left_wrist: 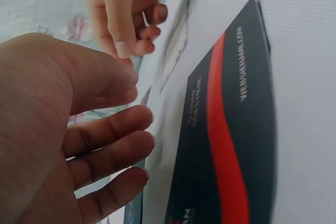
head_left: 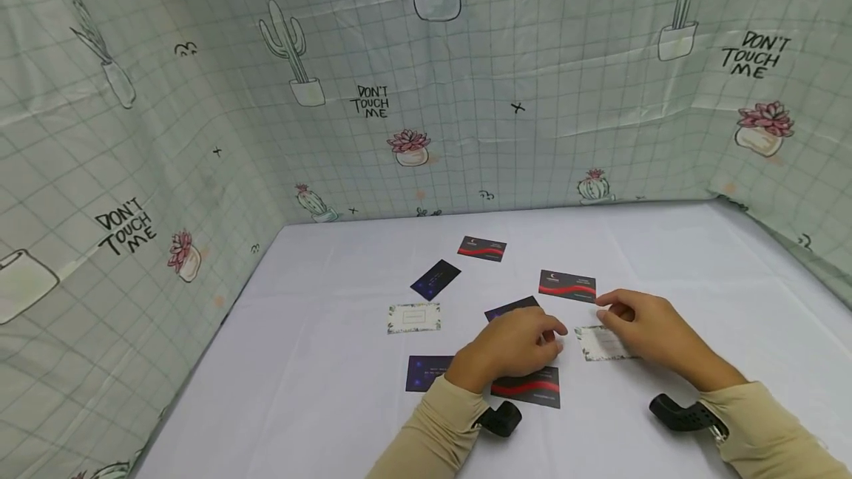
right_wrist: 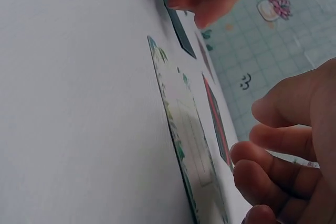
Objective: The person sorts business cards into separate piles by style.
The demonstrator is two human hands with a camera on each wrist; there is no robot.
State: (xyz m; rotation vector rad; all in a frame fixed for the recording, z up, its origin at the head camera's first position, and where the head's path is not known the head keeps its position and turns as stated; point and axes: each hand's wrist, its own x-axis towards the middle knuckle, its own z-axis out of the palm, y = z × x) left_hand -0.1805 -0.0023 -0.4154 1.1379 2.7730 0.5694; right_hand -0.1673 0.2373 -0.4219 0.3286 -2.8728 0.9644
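Note:
My left hand (head_left: 511, 344) hovers over the cards with its fingers loosely bent and nothing between them. Below it lies a black business card with a red wave (head_left: 530, 389), seen close up in the left wrist view. A dark blue card (head_left: 511, 307) is partly covered by the same hand. My right hand (head_left: 644, 327), also holding nothing, hangs over a white card with a leafy border (head_left: 601, 344), hiding part of it. Its fingertips are right by the corner of another black card with a red wave (head_left: 568, 286).
Further left lie a white leafy-bordered card (head_left: 414, 318), a dark blue card (head_left: 435, 279) and another blue card (head_left: 426, 373) partly behind the left wrist. A black-and-red card (head_left: 482, 248) lies farthest back. Patterned cloth (head_left: 466, 80) walls the white table (head_left: 299, 361).

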